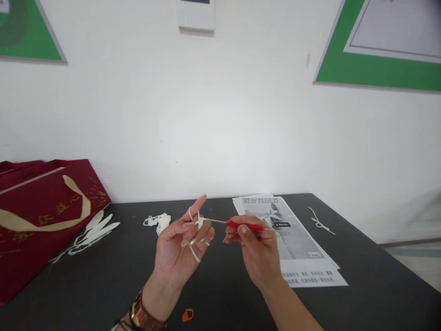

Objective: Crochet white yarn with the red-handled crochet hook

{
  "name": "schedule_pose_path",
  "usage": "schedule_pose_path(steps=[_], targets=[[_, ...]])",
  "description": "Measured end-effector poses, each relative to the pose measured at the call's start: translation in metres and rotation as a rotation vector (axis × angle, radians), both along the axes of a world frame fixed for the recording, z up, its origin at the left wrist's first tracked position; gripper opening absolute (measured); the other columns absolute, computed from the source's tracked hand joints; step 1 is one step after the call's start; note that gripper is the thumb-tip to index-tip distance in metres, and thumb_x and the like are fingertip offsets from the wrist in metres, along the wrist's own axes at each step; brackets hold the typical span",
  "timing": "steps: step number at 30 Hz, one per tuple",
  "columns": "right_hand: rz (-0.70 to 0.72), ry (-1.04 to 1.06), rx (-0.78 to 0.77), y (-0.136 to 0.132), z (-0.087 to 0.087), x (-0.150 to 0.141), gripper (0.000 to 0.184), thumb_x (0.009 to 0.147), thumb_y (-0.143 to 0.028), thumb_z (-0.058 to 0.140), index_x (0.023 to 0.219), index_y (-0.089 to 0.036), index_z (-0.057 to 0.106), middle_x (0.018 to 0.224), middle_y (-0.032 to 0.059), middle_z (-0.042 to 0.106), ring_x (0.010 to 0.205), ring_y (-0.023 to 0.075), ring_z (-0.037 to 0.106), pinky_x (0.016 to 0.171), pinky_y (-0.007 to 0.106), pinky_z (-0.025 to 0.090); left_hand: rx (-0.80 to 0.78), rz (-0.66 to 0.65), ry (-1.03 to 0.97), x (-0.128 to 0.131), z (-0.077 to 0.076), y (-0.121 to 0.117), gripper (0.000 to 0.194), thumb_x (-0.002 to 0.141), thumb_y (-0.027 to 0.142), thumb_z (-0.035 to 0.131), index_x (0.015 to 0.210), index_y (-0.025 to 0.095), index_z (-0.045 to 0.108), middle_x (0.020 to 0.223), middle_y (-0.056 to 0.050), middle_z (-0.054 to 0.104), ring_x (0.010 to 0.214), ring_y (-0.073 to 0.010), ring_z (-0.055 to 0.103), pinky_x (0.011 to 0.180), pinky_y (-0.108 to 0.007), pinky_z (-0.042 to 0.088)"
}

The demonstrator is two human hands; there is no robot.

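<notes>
My left hand [184,246] is raised over the black table, its index finger stretched up with white yarn [195,253] looped round it and running across the other fingers. Thumb and a finger pinch a small piece of white crochet work [200,223]. From the right, my right hand [257,243] grips a crochet hook by its red handle [244,225]. The hook's thin metal shaft [215,221] reaches left to the stitches at my left fingertips. Whether its tip sits inside a loop is too small to tell.
A loose heap of white yarn [158,222] lies behind my left hand. Printed sheets [303,243] lie at the right, beside a white cord bow [320,223]. An orange stitch marker [188,315] is near the front. White leaf-shaped pieces [93,234] lie by a dark red bag [44,197].
</notes>
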State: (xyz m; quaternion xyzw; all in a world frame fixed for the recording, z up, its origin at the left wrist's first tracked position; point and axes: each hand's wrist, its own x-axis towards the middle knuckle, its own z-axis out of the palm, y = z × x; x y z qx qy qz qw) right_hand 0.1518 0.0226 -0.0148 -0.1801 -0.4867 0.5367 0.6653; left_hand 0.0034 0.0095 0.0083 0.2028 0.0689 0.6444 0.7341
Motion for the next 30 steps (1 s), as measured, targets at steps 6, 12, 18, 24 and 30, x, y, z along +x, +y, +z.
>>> schedule_pose_path(steps=[6,12,18,24,30], targets=[[0.041,0.012,0.009,0.001,0.005,0.003,0.009,0.082,-0.025,0.069,0.087,-0.02,0.073,0.074,0.0016,0.07,0.063,0.0128,0.065,0.057,0.025,0.058,0.019,-0.025,0.015,-0.004,0.0,0.001,0.048,0.07,0.004,0.048,0.115,0.0,0.064,0.04,0.007,0.028,0.047,-0.0094,0.026,0.056,-0.025,0.042],[0.091,-0.047,0.144,0.005,0.006,0.013,0.01,0.085,-0.019,0.064,0.09,-0.021,0.073,0.078,0.0012,0.066,0.066,0.0129,0.064,0.059,0.027,0.059,0.041,-0.045,0.028,-0.005,0.002,0.001,0.047,0.068,0.004,0.045,0.109,-0.001,0.068,0.04,0.008,0.023,0.045,-0.0093,0.021,0.052,-0.025,0.039],[0.097,-0.143,0.253,0.005,0.009,0.021,0.013,0.086,-0.015,0.062,0.091,-0.021,0.072,0.084,0.0031,0.064,0.067,0.0139,0.065,0.059,0.029,0.06,0.047,-0.078,0.044,-0.009,0.001,0.002,0.047,0.068,0.005,0.043,0.107,-0.001,0.069,0.041,0.008,0.019,0.045,-0.0099,0.019,0.049,-0.025,0.036],[0.122,-0.201,0.291,0.004,0.015,0.029,0.015,0.086,-0.014,0.062,0.092,-0.022,0.072,0.084,0.0035,0.062,0.072,0.015,0.065,0.06,0.03,0.062,0.036,-0.111,0.072,-0.009,0.003,0.002,0.048,0.066,0.005,0.043,0.105,0.0,0.07,0.042,0.008,0.019,0.045,-0.0101,0.019,0.049,-0.025,0.035],[0.1,-0.306,0.326,0.004,0.019,0.036,0.015,0.086,-0.014,0.062,0.093,-0.022,0.072,0.086,0.0037,0.062,0.071,0.0156,0.066,0.059,0.03,0.061,0.032,-0.146,0.1,-0.011,0.003,0.003,0.047,0.065,0.005,0.044,0.103,0.001,0.071,0.041,0.008,0.019,0.045,-0.0097,0.019,0.049,-0.025,0.034]])
